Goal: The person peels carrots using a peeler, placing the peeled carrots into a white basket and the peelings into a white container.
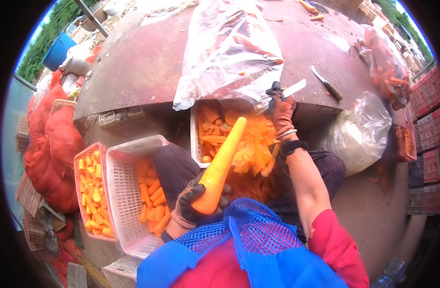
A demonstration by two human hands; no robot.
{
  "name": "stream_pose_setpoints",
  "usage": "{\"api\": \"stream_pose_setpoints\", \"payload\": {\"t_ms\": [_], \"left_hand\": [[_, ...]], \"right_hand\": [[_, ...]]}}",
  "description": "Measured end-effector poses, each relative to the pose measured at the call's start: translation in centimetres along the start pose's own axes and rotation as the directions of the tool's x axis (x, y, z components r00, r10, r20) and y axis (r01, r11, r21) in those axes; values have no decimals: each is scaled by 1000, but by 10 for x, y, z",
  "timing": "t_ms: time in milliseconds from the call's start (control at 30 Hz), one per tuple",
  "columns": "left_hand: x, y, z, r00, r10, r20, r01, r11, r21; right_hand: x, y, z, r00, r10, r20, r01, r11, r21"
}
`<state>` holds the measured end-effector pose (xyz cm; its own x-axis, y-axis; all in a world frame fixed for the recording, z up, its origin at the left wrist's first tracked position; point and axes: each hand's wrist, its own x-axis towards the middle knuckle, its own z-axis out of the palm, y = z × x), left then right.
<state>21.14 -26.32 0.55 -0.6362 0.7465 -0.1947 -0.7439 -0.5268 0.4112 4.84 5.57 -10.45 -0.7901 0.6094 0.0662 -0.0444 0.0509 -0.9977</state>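
Observation:
My left hand [191, 205], in a dark-coated work glove, grips a thick peeled carrot [220, 169] by its wide end, with the narrow tip pointing up and away. At the near edge of the table, my gloved right hand [283, 113] is over a knife with a wide pale blade [295, 88]. A shiny piece [263, 106] sticks out on the other side of that hand; I cannot tell if it belongs to the knife. The fingers hide the grip. Under both hands, carrot peelings [254, 144] heap in a white plastic crate [195, 138] and spill over between my legs.
A plastic sheet [227, 54] covers the table's middle; a second knife [327, 83] lies to its right. Cut carrots fill a pink crate [96, 194] and part of a white crate [128, 201] at left. Red mesh sacks [58, 144] and a clear plastic bag [360, 133] flank me.

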Motion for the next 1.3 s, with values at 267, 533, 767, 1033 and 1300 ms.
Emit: {"api": "stream_pose_setpoints", "payload": {"t_ms": [267,533,767,1033,1300], "left_hand": [[12,-6,-18,999,-37,14,39,965,-259],[11,1,0,992,-19,-121,47,972,228],[8,1,-3,1000,14,-11,-16,993,-117],[28,-8,20,990,57,-130,-33,983,183],[18,-8,5,997,-60,-37,54,987,-154]], "right_hand": [[-152,-138,7,917,-96,386,-71,915,396],[-112,-87,9,914,-24,405,-115,942,316],[-58,-88,-5,987,20,157,-93,875,476],[-181,-86,-2,799,-270,538,71,930,361],[-25,-33,-4,982,-163,-97,97,870,-483]]}}
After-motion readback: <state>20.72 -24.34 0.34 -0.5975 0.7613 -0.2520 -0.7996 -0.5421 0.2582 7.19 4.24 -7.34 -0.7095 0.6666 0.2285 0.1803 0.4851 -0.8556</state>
